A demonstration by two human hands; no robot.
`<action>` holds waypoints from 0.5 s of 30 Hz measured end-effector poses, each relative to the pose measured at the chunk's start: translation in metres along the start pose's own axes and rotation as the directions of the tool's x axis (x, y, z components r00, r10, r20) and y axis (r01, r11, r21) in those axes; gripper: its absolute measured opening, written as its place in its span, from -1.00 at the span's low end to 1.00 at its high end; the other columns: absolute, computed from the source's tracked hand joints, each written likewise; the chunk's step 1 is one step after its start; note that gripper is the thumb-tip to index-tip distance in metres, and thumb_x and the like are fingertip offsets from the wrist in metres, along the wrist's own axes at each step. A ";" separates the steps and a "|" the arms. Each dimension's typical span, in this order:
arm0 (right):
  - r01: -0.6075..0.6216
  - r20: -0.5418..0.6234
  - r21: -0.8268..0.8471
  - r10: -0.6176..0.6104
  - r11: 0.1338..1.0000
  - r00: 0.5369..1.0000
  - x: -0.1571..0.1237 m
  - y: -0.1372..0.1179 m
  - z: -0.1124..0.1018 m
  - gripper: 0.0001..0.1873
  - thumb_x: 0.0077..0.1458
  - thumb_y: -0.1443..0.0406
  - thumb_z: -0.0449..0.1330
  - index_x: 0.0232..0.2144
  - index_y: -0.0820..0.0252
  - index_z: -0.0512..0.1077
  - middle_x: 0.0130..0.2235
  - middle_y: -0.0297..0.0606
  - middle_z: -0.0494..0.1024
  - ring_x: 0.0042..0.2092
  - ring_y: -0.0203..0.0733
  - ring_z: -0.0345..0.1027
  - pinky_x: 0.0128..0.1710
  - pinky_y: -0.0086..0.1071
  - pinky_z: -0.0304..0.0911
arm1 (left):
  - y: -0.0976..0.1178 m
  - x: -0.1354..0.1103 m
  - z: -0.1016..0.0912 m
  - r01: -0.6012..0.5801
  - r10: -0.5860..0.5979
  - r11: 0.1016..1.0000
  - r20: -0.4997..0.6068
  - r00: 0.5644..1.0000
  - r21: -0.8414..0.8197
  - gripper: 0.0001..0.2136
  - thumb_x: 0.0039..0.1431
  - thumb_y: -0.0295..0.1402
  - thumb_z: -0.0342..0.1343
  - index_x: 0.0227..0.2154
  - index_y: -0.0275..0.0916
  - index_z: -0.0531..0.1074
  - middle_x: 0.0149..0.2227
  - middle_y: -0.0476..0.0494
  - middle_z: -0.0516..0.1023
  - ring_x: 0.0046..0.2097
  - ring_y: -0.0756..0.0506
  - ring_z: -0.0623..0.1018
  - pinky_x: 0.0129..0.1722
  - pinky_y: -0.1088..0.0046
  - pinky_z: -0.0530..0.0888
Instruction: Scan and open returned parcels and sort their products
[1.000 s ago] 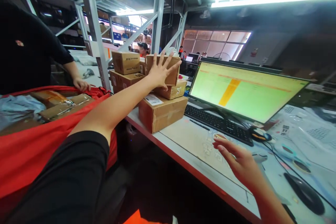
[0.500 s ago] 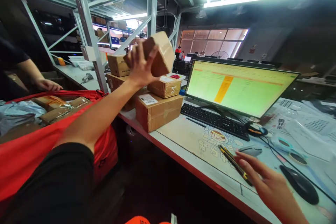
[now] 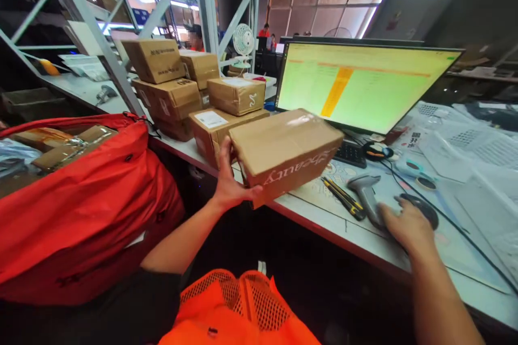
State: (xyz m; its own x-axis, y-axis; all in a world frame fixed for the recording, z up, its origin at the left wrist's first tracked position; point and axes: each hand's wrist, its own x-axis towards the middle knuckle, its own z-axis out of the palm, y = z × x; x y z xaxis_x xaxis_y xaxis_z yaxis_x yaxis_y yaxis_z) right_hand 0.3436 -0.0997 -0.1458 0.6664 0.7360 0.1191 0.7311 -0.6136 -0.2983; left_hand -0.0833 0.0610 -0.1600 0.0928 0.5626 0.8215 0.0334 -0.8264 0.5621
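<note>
A brown cardboard box (image 3: 289, 145) with white lettering on its side is tilted over the front of the desk, in my left hand (image 3: 232, 186). My left thumb lies on its near side, and the fingers reach around its left end. Over on the right, my right hand (image 3: 410, 223) is at the handle of a grey barcode scanner (image 3: 366, 194), fingers apart and somewhat blurred. The fingers reach toward a black mouse (image 3: 423, 210), which they partly cover. A yellow and black utility knife (image 3: 343, 198) lies left of the scanner.
Several cardboard boxes (image 3: 170, 98) are stacked on the desk's left part. A monitor (image 3: 364, 86) stands behind a keyboard (image 3: 352, 155). At left is a red bag (image 3: 93, 194) with parcels inside. Clear plastic packaging (image 3: 477, 156) and tape rolls (image 3: 426, 182) lie at right.
My left hand has brought the box down and right, from above the stack to the desk's front. My right hand has moved closer to the scanner and mouse. The view has tilted downward.
</note>
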 end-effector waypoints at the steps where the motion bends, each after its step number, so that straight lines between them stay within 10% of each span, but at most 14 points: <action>1: -0.016 0.050 -0.007 0.017 1.000 0.999 -0.002 -0.003 0.003 -0.16 0.24 -0.10 -0.14 0.25 0.48 0.30 0.32 0.44 0.32 0.39 0.43 0.19 0.36 0.01 0.16 | -0.007 -0.010 0.005 -0.030 0.026 0.995 0.047 0.999 0.092 0.30 -0.14 0.29 0.42 0.51 -0.01 -0.23 0.51 -0.47 -0.07 0.52 -0.49 0.06 0.42 -0.16 0.21; 9: -0.107 0.157 -0.170 0.134 0.980 0.978 0.007 -0.027 0.010 -0.12 0.27 -0.14 -0.12 0.39 0.34 0.19 0.25 0.22 0.48 0.31 0.36 0.32 0.28 -0.03 0.25 | -0.009 -0.047 -0.004 -0.485 0.328 0.783 0.405 0.853 0.389 0.36 -0.27 0.02 0.59 0.49 0.33 -0.24 0.56 -0.31 -0.37 0.47 -0.64 0.04 0.28 -0.31 0.21; 15: -0.082 0.203 -0.382 0.169 0.921 0.964 0.019 -0.063 0.017 -0.13 0.31 -0.10 -0.11 0.36 0.49 0.21 0.19 0.33 0.49 0.22 0.37 0.41 0.15 -0.05 0.37 | 0.000 -0.077 0.003 -0.761 0.500 0.537 0.588 0.635 0.365 -0.22 0.13 -0.10 0.40 0.34 0.56 0.18 0.46 0.11 0.13 0.48 -0.32 0.12 0.34 0.13 0.27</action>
State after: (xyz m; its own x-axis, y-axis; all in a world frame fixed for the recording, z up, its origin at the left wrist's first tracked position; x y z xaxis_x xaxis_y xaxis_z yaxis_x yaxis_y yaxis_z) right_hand 0.3076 -0.0422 -0.1409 0.7369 0.6638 -0.1276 0.6746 -0.7342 0.0770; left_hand -0.0870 0.0175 -0.2239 0.6612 -0.0706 0.7469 0.3103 -0.8807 -0.3579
